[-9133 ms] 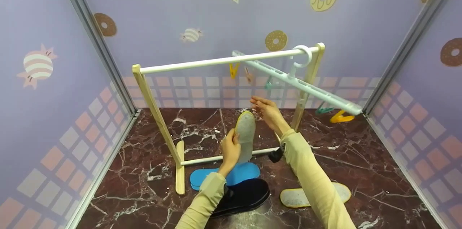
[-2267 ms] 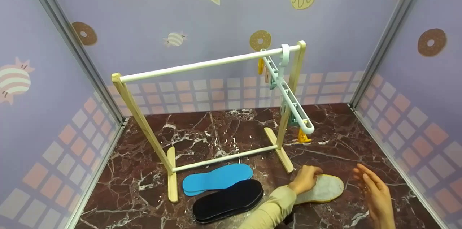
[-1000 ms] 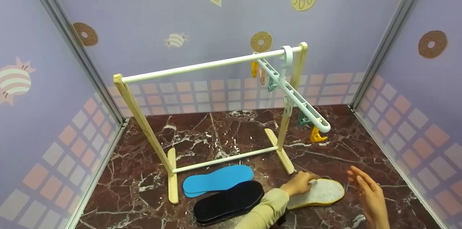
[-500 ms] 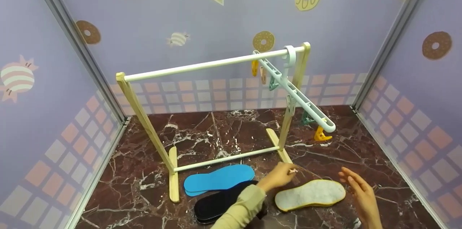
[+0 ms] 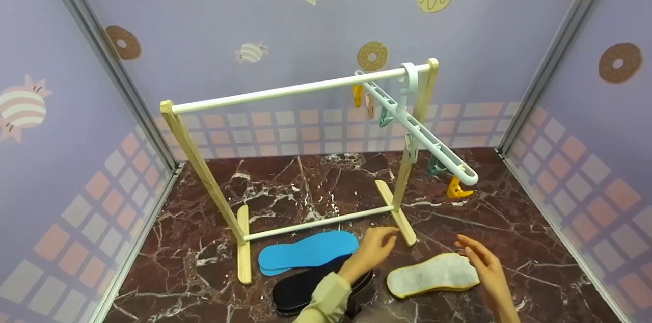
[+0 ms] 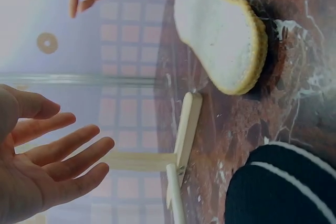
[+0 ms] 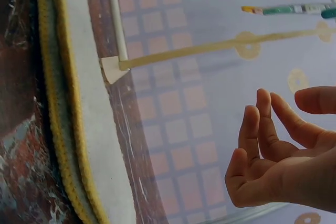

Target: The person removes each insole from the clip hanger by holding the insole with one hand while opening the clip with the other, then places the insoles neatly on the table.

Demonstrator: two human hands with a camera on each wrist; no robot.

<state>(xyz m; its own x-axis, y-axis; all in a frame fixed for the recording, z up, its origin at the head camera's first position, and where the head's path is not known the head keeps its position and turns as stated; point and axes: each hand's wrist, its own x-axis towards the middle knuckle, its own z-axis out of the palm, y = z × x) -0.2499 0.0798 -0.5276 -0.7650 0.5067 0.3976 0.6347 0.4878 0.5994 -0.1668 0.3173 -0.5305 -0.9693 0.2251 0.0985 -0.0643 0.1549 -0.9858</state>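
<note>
A pair of grey-white insoles [image 5: 428, 276] with yellow edging lies stacked on the dark marbled surface; both layers show along the edge in the right wrist view. My left hand [image 5: 371, 256] hovers to their left, over the end of the black insoles [image 5: 300, 288], fingers spread and holding nothing. At the opposite end, my right hand [image 5: 488, 274] overlaps the tip of the grey-white pair in the head view. Its fingers are loosely bent with nothing between them, as the right wrist view confirms. Behind the black pair lie blue insoles [image 5: 308, 251], also stacked.
A wooden rack [image 5: 198, 162] with a white top rail stands behind the insoles. From the rail's right end hangs a pale green clip hanger [image 5: 425, 134], jutting forward with several clips, including a yellow clip [image 5: 458, 188] at its near end. Patterned walls enclose three sides.
Earlier my left hand held one grey-white insole raised; it now lies stacked on its mate. The left hand has let go and moved left, the right hand has come leftward, and the hanger has turned.
</note>
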